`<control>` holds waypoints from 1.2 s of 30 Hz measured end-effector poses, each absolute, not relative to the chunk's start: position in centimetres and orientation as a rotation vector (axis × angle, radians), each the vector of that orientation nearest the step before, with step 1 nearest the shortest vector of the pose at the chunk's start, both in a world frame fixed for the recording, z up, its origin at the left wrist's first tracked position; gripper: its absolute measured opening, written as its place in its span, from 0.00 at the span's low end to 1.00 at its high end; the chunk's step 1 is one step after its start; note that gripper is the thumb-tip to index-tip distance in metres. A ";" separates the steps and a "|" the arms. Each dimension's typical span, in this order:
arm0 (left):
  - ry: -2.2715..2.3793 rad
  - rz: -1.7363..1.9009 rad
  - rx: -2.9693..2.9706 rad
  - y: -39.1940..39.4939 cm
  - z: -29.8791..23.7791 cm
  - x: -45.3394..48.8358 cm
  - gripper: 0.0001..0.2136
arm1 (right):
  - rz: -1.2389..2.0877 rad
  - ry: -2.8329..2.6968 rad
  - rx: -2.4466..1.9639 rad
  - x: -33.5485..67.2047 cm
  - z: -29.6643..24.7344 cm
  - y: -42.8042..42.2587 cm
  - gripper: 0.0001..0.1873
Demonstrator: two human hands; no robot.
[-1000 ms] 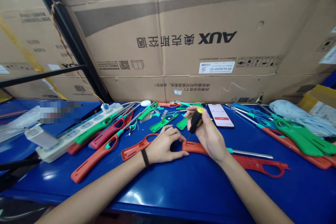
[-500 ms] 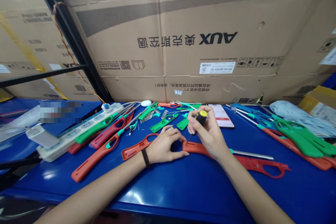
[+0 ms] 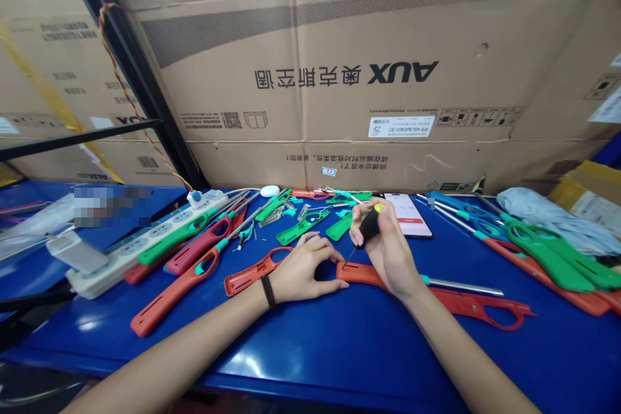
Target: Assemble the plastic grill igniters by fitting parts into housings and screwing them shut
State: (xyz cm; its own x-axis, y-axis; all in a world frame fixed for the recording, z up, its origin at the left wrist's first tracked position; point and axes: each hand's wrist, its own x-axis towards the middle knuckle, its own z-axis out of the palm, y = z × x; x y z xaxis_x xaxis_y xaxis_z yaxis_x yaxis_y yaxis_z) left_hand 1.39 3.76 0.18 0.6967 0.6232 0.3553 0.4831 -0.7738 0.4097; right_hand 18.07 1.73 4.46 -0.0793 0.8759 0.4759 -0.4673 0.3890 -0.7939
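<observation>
**Left grip [image 3: 303,268] braces, right grip [image 3: 391,252] guides the blade**

The left grip is narrow at the fingertips: thumb and forefinger bracket the slotted end of the long orange plastic lighter [image 3: 361,273], which lies flat on the glossy blue metal-looking desk [image 3: 388,349], between the two hands. Just left of that grip sits an open, hollow orange plastic half-shell [image 3: 247,273]. It seems best to keep both fingertips low on the lighter's sides, so the end cannot twist and the skin is clear if the blade slips.

Next to the right, the thin metal shaft of the black-handled screwdriver with a yellow cap [image 3: 369,228] meets the lighter's top face near that end, beside the dark slot. Whether a screw head sits under the tip is too small to tell. The shaft leans, its handle tipped toward the right; if the recess runs straight down, standing the tool more upright should seat the tip better. Steady downward pressure while turning would likely guard against skidding.

The right grip is closed around the screwdriver's handle, above the lighter's middle, which it hides. Further right, the lighter's silvery tube points away beside a flat red plastic half-shell [image 3: 478,305]; avoiding knocks to either should keep the work from shifting.
</observation>
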 end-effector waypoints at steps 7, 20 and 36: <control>0.883 0.700 2.628 3.8 0.2 1.4 0.15 | 1.136 -1.268 -0.505 18.0 4.5 1.7 0.10; 0.878 0.697 2.612 3.8 0.3 1.4 0.15 | 1.148 -1.212 -0.476 18.1 4.5 1.6 0.07; 0.881 0.706 2.622 3.8 0.1 1.3 0.16 | 1.070 -1.280 -0.590 18.2 4.3 1.6 0.08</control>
State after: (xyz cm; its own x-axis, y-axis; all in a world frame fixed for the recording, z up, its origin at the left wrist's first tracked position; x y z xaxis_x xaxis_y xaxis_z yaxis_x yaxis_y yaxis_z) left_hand 1.33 3.80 0.13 0.6936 0.6253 0.3575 0.4856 -0.7726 0.4090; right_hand 18.16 1.65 4.30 -0.0648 0.8815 0.4678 -0.3043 0.4290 -0.8505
